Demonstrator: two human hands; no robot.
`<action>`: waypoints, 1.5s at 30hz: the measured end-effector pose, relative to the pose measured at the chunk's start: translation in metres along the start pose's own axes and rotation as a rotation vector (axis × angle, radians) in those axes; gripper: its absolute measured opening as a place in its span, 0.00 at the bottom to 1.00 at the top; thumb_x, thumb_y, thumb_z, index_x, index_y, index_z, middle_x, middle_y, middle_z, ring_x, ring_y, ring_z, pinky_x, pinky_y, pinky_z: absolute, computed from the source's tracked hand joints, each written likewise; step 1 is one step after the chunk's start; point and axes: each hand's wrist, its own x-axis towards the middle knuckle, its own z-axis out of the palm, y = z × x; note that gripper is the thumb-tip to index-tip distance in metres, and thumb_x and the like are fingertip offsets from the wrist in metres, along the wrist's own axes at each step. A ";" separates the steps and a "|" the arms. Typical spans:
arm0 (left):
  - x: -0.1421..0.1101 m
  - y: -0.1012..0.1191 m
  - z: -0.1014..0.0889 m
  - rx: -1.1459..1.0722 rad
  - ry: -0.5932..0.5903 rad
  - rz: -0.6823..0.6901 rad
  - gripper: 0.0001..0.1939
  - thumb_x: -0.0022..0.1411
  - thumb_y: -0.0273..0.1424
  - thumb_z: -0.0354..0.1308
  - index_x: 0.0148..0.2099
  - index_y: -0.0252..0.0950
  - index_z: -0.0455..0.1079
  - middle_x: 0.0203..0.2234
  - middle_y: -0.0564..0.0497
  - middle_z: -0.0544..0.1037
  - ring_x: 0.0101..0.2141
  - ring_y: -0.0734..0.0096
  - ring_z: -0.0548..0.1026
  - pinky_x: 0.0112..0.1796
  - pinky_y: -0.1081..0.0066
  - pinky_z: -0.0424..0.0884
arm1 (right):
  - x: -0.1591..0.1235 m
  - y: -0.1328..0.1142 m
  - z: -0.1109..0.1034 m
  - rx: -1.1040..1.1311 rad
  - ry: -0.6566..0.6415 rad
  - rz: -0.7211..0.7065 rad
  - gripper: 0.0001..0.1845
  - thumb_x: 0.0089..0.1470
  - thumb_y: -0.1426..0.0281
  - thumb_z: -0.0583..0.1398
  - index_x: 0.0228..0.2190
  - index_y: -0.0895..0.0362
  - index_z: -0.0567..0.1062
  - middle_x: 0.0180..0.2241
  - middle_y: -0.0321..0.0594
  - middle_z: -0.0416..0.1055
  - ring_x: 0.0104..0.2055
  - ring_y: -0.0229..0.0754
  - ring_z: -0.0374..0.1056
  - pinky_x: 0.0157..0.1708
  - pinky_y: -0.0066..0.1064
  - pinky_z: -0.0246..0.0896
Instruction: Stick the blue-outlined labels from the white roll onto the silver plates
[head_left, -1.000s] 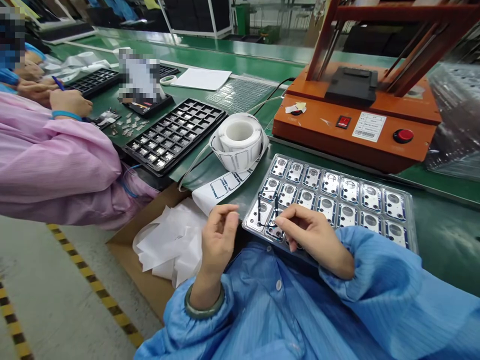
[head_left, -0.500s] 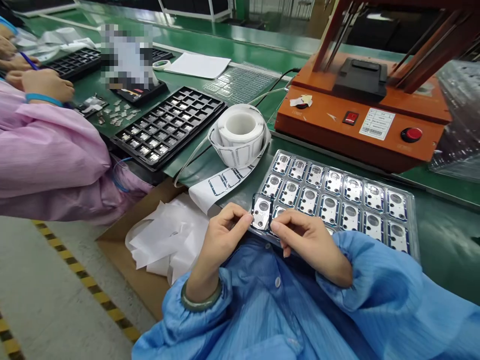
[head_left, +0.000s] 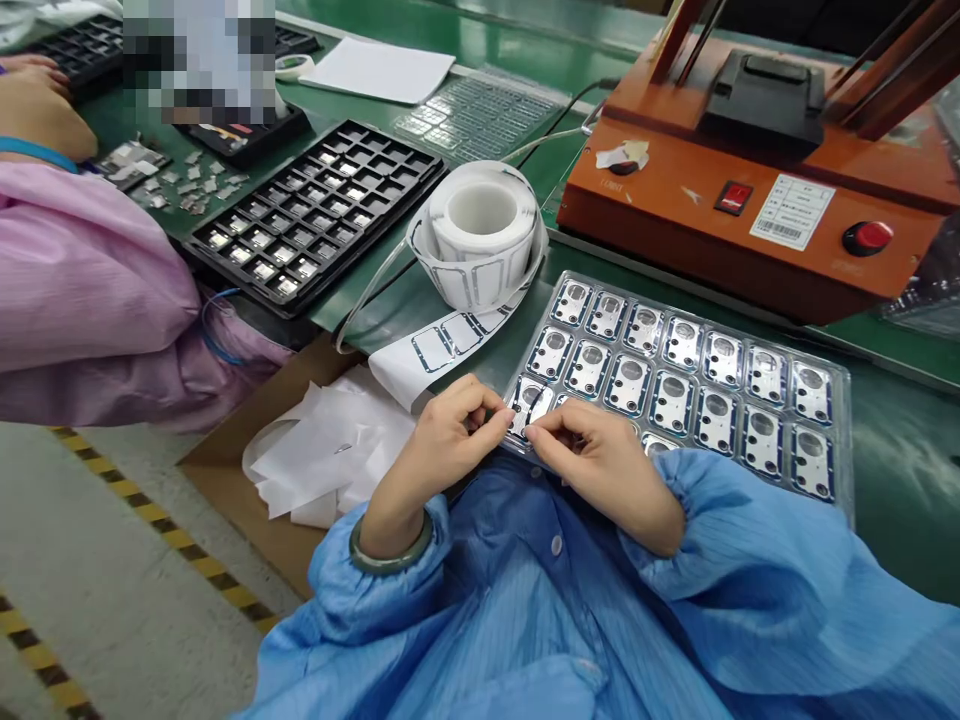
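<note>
A thin black rectangular adhesive frame (head_left: 537,402) is stretched between my two hands, over a silver plate (head_left: 527,392) in the near left pocket of a clear plastic tray (head_left: 844,440). My left hand (head_left: 454,440) pinches the frame's left side with thumb and forefinger. At its lower right corner, the thumb and forefinger of my right hand (head_left: 604,465) are closed on it. Whether the frame touches the plate, I cannot tell. Silver plates with dark blue borders fill the tray's other visible pockets; my right hand and sleeve hide some of the near row.
A roll of frame-shaped stickers (head_left: 480,235) trails its white strip (head_left: 420,365) left of the tray. Behind stands an orange press (head_left: 675,215). A black tray of small parts (head_left: 322,220) lies left, beside a co-worker's pink sleeve (head_left: 90,290). A cardboard box (head_left: 225,490) holds white paper.
My left hand has moved right and closed on the frame's left side. The frame has come down over the near left plate, with my right hand still holding it. The camera view has tilted down.
</note>
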 end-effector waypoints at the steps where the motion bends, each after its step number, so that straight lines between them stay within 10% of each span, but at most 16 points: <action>1: 0.001 -0.001 0.000 0.003 -0.010 0.011 0.07 0.59 0.28 0.56 0.27 0.36 0.68 0.21 0.56 0.65 0.24 0.76 0.65 0.27 0.73 0.62 | 0.000 0.000 0.000 -0.010 -0.006 0.002 0.08 0.54 0.72 0.59 0.24 0.56 0.75 0.23 0.34 0.68 0.27 0.36 0.64 0.28 0.28 0.57; 45: 0.004 -0.016 0.005 -0.011 -0.056 0.066 0.07 0.58 0.28 0.57 0.27 0.36 0.68 0.20 0.56 0.64 0.23 0.77 0.64 0.25 0.74 0.61 | 0.000 0.001 0.003 -0.057 -0.006 0.028 0.08 0.53 0.72 0.58 0.23 0.55 0.74 0.23 0.34 0.68 0.26 0.36 0.63 0.27 0.28 0.56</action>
